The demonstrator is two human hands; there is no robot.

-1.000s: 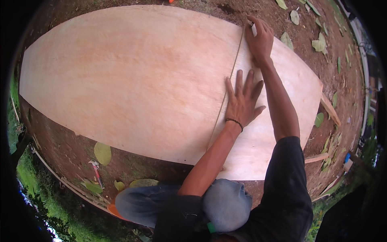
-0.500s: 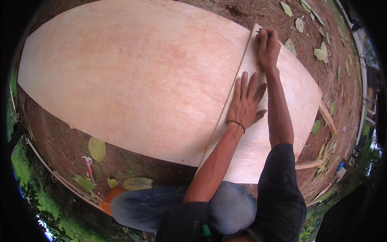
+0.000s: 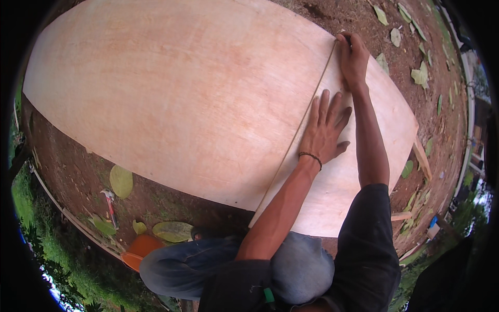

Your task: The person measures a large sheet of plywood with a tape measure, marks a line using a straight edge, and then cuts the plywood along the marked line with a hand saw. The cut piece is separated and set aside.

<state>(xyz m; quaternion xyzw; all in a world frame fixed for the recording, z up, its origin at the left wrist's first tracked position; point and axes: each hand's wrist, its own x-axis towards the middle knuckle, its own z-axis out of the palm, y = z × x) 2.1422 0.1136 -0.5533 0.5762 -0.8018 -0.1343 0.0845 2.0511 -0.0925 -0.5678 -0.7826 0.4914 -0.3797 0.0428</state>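
Note:
A large pale plywood sheet lies low over the ground. A thin straight wooden strip crosses its right part at a slant. My left hand lies flat on the strip, fingers spread, a braided cord on its wrist. Beyond it my right hand is curled at the strip's far end by the sheet's edge, closed on something small that I cannot make out.
A hammer lies on the dirt below the sheet, near large leaves and an orange object by my bent legs. Pieces of timber stick out at the sheet's right end. Scattered leaves lie at the upper right.
My right hand has shifted slightly up toward the far edge; the dark tip that showed in it half a second ago is now hidden. My left hand stays spread on the strip.

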